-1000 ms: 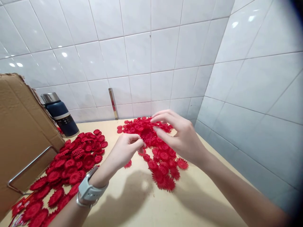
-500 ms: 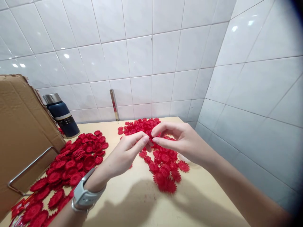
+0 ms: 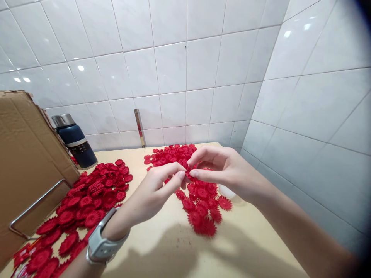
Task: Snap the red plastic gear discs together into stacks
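My left hand point(image 3: 158, 189), with a pale watch point(image 3: 106, 241) on its wrist, pinches a small red fringed piece point(image 3: 188, 170) between thumb and forefinger. From the other side, my right hand point(image 3: 228, 168) closes thumb and fingertips on the same piece. Most of it is hidden by the fingers, and red discs behind it blur its outline. Below the hands lies a cluster of red fringed felt-like discs point(image 3: 203, 208). Another heap of red discs point(image 3: 171, 156) sits behind them, near the wall.
A large heap of red discs point(image 3: 87, 200) spreads over the table point(image 3: 162, 239) at left. Beside it stand a cardboard box point(image 3: 26, 154), a metal wire stand point(image 3: 37, 204) and a dark blue bottle point(image 3: 78, 144). A white object point(image 3: 226, 192) shows partly under my right hand. Tiled walls rise behind and right.
Both hands have shifted slightly to the right and still meet at the fingertips. The heaps of discs stay as they were.
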### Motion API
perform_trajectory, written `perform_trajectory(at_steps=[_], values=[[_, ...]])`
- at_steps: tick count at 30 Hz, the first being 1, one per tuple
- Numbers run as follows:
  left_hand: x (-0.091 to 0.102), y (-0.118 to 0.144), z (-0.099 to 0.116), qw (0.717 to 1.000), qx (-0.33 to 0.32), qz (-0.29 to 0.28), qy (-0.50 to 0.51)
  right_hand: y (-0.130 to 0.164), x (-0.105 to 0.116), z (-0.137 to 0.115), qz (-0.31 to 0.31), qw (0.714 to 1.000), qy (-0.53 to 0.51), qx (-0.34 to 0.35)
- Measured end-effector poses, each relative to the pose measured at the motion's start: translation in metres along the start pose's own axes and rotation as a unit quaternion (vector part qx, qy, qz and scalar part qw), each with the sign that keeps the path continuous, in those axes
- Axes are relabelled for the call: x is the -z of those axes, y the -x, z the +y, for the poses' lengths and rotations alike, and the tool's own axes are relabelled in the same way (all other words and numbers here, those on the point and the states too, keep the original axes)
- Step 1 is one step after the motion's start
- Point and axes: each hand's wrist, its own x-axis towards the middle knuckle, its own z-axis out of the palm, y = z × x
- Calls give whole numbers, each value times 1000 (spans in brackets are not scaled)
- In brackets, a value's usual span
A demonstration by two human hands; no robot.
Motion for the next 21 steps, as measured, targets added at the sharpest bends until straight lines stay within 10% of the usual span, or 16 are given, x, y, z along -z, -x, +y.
perform_trajectory(at_steps=[21], values=[[-4,1,-3,999,13,-7,35,5,-4,-3,39,998,52,5]])
